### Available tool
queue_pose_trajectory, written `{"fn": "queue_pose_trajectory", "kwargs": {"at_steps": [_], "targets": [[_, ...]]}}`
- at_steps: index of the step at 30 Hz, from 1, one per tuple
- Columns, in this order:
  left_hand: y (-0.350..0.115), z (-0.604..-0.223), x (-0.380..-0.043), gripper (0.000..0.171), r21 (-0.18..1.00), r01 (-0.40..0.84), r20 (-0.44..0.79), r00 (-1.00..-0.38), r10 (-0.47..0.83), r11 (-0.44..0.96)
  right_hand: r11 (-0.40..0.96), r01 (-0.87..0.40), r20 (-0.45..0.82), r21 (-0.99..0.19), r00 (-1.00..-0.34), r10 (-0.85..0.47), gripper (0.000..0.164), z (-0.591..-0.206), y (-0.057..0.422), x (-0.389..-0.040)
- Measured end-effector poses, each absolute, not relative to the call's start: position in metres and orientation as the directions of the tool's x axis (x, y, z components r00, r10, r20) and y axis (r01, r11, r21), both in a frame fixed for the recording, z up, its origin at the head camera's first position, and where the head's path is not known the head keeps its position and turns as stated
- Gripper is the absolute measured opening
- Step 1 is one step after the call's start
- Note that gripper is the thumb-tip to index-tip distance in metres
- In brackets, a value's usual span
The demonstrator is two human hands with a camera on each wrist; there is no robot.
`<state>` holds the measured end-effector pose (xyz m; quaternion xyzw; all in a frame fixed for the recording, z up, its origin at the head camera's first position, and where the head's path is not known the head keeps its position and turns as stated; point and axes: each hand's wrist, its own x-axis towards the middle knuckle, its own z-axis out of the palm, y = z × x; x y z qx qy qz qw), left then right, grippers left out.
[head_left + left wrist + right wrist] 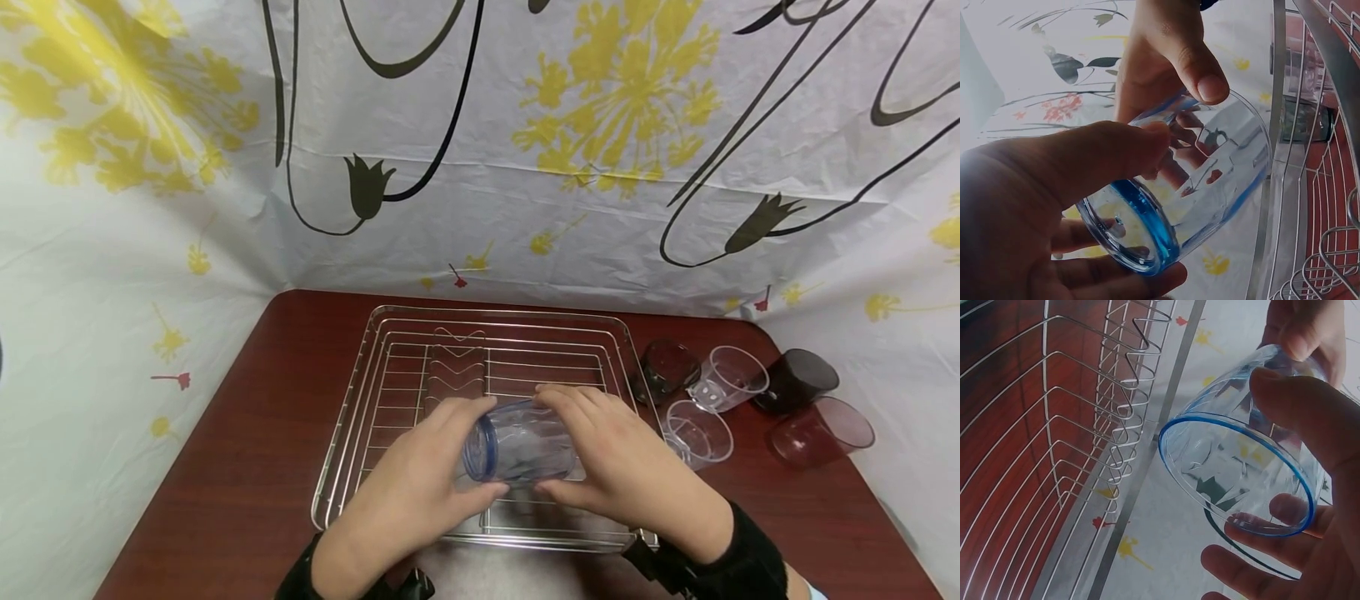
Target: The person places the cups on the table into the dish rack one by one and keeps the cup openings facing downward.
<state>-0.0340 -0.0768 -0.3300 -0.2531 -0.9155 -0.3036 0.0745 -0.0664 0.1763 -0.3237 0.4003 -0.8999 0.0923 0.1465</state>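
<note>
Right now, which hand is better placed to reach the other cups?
Probably the right hand: it's nearer the cups, beside the rack. The left hand is farther; both hold the glass.

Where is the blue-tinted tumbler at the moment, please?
In the head view, the blue-tinted tumbler is held sideways between the left hand and right hand, over the wire dish rack, left of the other cups.

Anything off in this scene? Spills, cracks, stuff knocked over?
Nothing stands out: no spill or breakage visible. The blue-tinted glass is tilted sideways, but the left hand and right hand both hold it. The wire rack looks intact; the cups at right seem to lean, probably lens distortion.
</note>
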Motion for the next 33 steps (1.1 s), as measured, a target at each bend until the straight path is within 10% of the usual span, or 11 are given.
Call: {"fn": "queue_pose_trajectory", "kwargs": {"at_steps": [33], "targets": [[-0.065, -0.315, -0.032, 0.076, 0.438, 0.561, 0.312, -0.828, 0.466, 0.703, 0.713, -0.693, 0.238, 0.101, -0.679, -0.694, 0.098, -0.324, 0.170, -0.060]]}}
